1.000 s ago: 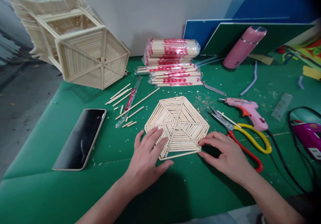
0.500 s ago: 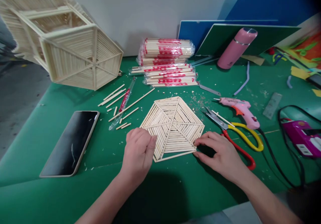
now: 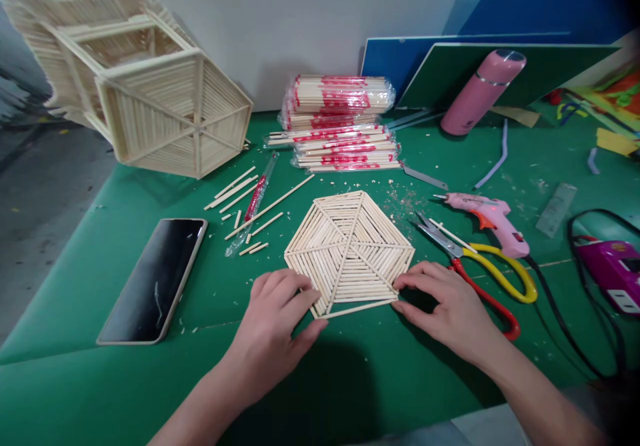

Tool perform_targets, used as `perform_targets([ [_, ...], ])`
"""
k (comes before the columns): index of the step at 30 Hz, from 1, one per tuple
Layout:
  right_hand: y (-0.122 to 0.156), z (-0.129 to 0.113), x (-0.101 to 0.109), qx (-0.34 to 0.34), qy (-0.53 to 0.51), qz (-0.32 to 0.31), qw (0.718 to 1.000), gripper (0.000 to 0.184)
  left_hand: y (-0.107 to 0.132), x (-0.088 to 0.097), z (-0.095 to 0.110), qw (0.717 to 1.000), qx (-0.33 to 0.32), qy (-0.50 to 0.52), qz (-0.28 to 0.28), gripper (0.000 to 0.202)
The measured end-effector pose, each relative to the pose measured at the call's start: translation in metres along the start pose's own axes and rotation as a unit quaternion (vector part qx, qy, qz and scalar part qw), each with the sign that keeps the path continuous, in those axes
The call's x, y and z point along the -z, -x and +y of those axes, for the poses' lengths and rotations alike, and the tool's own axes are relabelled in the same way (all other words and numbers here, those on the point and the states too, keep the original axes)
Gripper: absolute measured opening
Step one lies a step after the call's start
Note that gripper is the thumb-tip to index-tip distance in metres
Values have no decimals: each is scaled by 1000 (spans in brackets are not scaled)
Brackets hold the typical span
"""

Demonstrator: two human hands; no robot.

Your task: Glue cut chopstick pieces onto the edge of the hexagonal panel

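A flat hexagonal panel of glued wooden sticks (image 3: 350,246) lies on the green table cover (image 3: 100,379) in front of me. My left hand (image 3: 275,316) has its fingers curled over the panel's lower-left edge, with the thumb at the rim. Fingertips and thumb of my right hand (image 3: 447,309) pinch the lower-right corner. One thin stick (image 3: 357,309) runs along the bottom edge, slightly askew between the two hands.
A phone (image 3: 155,279) lies at left. A large hexagonal stick frame (image 3: 150,106) stands at the back left, beside wrapped chopstick packs (image 3: 340,123) and loose cut sticks (image 3: 245,196). At right lie scissors (image 3: 480,266), a pink glue gun (image 3: 487,219), a pink bottle (image 3: 483,93) and a purple device (image 3: 607,273).
My left hand lay flat on the panel a second ago; it has curled and slid back to the lower-left edge. The right hand stays at the lower-right corner.
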State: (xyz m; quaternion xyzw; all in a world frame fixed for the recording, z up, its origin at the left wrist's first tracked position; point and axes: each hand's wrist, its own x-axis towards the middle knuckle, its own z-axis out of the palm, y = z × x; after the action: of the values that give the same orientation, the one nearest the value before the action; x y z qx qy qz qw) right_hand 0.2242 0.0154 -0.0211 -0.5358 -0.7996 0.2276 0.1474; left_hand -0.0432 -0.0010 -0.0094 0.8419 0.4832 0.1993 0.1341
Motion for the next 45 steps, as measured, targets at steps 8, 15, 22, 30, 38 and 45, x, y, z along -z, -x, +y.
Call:
perform_targets([
  [8,0,0,1,-1,2,7,1000,13,20,-17,7,998,-35,-10,47,11],
  [15,0,-1,0,-7,2,2,1000,13,22,-20,6,997,-49,-21,59,12],
  [22,-1,-1,1,-6,-1,0,1000,13,19,-20,8,993,-61,-58,78,15],
  [30,-1,-1,0,2,-8,3,1000,13,24,-17,9,994,-15,-20,110,12],
  [38,-1,-3,2,-12,-14,0,1000,12,11,-25,13,994,-60,-50,81,19],
  [45,-1,-1,1,0,-1,12,1000,13,9,-26,14,991,-75,-76,82,19],
])
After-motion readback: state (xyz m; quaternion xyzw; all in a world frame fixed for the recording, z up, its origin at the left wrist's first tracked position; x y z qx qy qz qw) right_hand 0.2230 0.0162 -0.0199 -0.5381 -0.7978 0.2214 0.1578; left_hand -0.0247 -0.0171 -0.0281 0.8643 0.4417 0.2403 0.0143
